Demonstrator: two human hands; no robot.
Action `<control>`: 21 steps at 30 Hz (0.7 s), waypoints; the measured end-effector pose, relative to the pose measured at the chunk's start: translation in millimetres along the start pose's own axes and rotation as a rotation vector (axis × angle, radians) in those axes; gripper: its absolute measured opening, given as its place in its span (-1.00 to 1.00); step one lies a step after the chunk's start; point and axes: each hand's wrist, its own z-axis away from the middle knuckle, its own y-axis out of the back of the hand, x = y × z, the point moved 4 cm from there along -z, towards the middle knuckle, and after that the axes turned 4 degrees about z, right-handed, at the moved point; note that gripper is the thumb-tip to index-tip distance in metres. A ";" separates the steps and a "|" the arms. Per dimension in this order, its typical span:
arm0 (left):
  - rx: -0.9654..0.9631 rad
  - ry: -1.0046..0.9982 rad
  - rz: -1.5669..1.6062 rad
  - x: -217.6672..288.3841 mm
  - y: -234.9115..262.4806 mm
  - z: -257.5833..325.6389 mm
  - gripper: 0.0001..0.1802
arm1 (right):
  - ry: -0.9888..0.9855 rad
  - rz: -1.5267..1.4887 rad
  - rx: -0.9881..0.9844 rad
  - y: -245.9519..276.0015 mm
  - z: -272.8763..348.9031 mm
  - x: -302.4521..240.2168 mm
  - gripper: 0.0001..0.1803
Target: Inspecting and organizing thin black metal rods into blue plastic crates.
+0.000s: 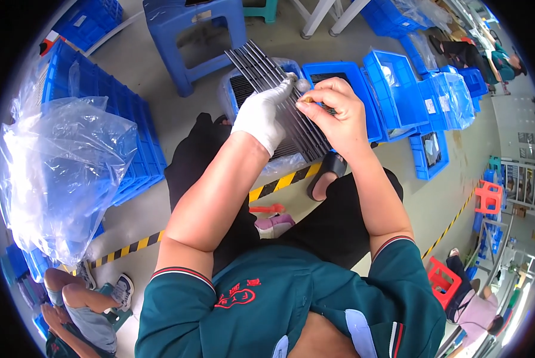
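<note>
Floor below, hands close together

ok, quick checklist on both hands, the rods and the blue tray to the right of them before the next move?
1. Left hand has hold of the dark rods: ok, wrapped around the bundle.
2. Left hand gloved: ok, white glove on.
3. Right hand gloved: not ok, bare.
4. Small brownish piece held: ok, pinched in the right hand.
5. Piece touching the rods: cannot tell, it only overlaps them in this view.
6. Blue tray stocked: ok, dark lengths lie in it.
</note>
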 end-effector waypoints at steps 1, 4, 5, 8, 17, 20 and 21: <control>0.017 -0.005 0.013 0.5 -1.0 0.6 -0.85 | 0.025 0.029 -0.006 -0.3 -0.5 -1.6 -0.85; 0.042 -0.033 -0.003 2.2 -0.9 3.6 -0.88 | 0.165 0.152 -0.073 0.6 -5.4 -14.3 -0.86; 0.048 -0.054 -0.034 3.2 -0.5 4.3 -0.87 | 0.278 0.249 -0.129 -0.5 -6.7 -21.9 -0.87; 0.023 -0.034 -0.002 1.3 -1.1 3.4 -0.88 | 0.333 0.345 -0.144 -4.0 -5.5 -27.2 -0.88; -0.039 -0.049 -0.010 4.4 -1.0 3.3 -0.87 | 0.050 0.021 0.008 11.8 -7.2 -21.2 -0.90; -0.129 0.032 0.045 3.5 -1.0 0.3 -0.82 | -0.082 -0.096 -0.053 5.2 -3.7 -5.8 -0.87; -0.164 0.045 0.061 4.1 -2.3 0.9 -0.81 | -0.088 -0.114 -0.074 2.9 -3.0 -3.2 -0.86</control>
